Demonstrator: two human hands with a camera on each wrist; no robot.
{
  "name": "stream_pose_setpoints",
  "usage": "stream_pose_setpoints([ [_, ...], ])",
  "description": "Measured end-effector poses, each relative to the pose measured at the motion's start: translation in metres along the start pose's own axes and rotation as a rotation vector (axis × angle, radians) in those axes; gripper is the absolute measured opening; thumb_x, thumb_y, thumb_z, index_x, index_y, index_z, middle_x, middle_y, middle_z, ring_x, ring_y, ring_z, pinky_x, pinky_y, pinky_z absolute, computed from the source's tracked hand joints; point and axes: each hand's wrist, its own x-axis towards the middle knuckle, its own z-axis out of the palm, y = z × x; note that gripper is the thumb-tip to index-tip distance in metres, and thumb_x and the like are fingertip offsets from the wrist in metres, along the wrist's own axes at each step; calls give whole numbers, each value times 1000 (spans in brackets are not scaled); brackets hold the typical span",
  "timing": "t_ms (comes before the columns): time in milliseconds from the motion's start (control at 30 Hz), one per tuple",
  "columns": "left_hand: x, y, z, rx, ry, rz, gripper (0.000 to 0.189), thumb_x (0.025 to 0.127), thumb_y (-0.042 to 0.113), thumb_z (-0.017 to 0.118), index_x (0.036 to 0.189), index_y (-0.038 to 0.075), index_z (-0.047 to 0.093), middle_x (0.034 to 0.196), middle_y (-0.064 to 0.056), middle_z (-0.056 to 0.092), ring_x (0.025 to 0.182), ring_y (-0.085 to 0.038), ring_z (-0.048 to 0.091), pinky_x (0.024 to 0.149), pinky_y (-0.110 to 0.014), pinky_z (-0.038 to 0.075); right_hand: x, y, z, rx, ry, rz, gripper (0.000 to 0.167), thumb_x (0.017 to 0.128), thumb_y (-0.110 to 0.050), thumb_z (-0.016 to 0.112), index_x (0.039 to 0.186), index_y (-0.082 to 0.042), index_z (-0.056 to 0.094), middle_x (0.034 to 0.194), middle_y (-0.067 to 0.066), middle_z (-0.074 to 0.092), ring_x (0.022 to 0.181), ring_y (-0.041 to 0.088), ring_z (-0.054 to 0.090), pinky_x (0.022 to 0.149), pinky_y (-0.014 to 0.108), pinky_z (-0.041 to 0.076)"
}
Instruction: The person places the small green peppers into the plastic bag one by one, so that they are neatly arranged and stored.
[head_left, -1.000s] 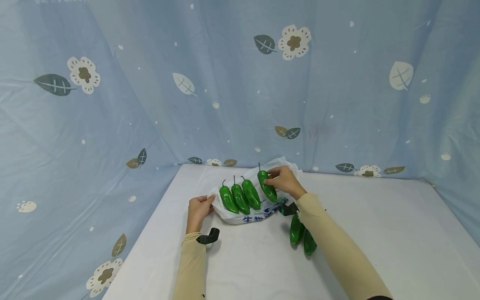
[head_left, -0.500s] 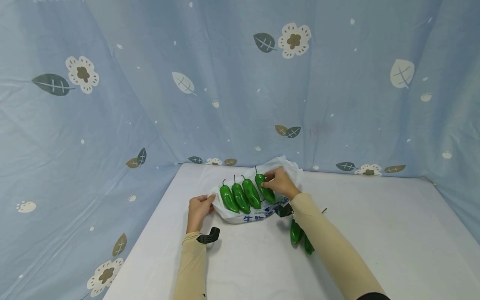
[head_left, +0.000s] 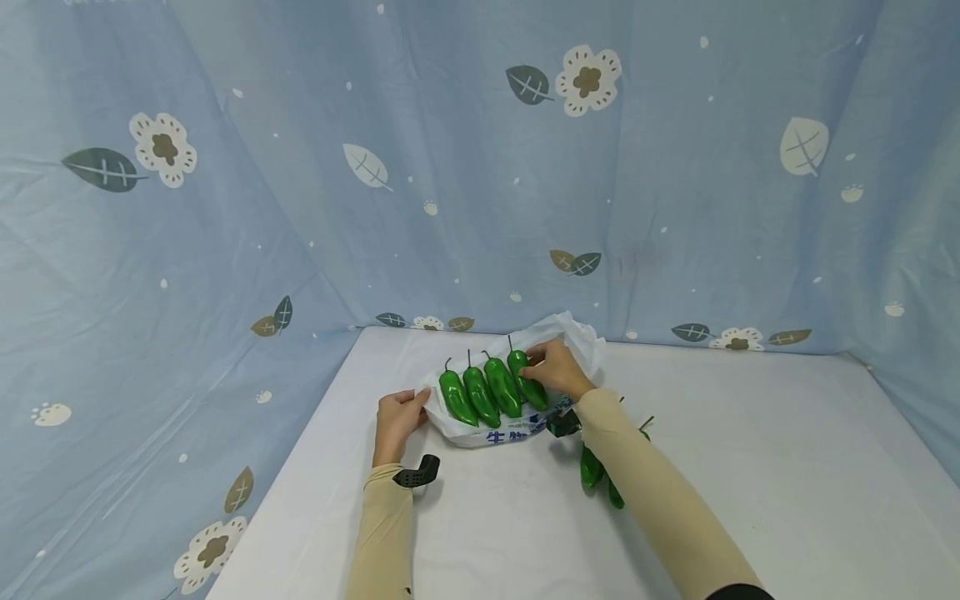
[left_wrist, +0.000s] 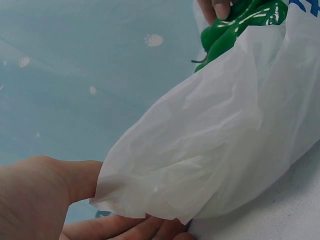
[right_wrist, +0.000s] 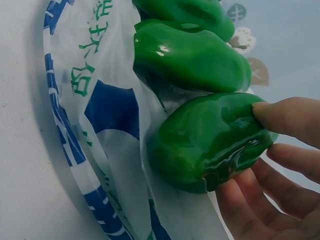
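Note:
A white plastic bag point(head_left: 457, 433) with blue and green print lies towards the back of the table. My left hand point(head_left: 396, 421) pinches its left edge, thumb on top and fingers beneath, as the left wrist view shows. Three glossy green peppers lie side by side on the bag, the middle one point(head_left: 481, 397) between two others. To their right my right hand point(head_left: 557, 369) holds another green pepper point(right_wrist: 210, 142) between thumb and fingers, close beside the row, its stem pointing to the back. The bag's right part is partly hidden behind the right hand.
More green peppers point(head_left: 591, 467) lie on the white table point(head_left: 495, 525), partly covered by my right forearm. A blue curtain point(head_left: 450, 167) with flowers and leaves hangs along the back and sides. Each wrist wears a black camera, the left one point(head_left: 417, 473) just above the table.
My right hand has moved a little left and down with its pepper, bringing it up against the row. The left hand keeps its grip on the bag's edge.

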Motion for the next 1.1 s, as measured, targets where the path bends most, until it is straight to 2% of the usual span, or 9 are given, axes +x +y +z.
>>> stream_pose_setpoints([
  [467, 0, -1, 0, 7, 4, 5, 58, 99, 32, 69, 140, -8, 58, 137, -27, 63, 94, -19, 72, 90, -32, 63, 0, 1, 5, -31, -4, 26, 47, 91, -13, 77, 130, 9, 66, 120, 25, 72, 110, 36, 70, 90, 45, 62],
  [667, 0, 0, 0, 1, 1, 5, 59, 100, 32, 68, 141, -8, 57, 141, -27, 60, 99, -21, 72, 92, -33, 62, 0, 2, 7, -34, -5, 22, 44, 90, -12, 77, 128, 10, 67, 116, 25, 73, 105, 35, 71, 86, 43, 63],
  [1100, -1, 0, 0, 3, 8, 22, 55, 100, 31, 68, 138, -9, 59, 137, -28, 63, 95, -19, 72, 88, -30, 63, 1, 4, 10, -49, 1, -6, 41, 91, -10, 77, 125, 11, 68, 114, 27, 74, 104, 37, 72, 83, 44, 64],
])
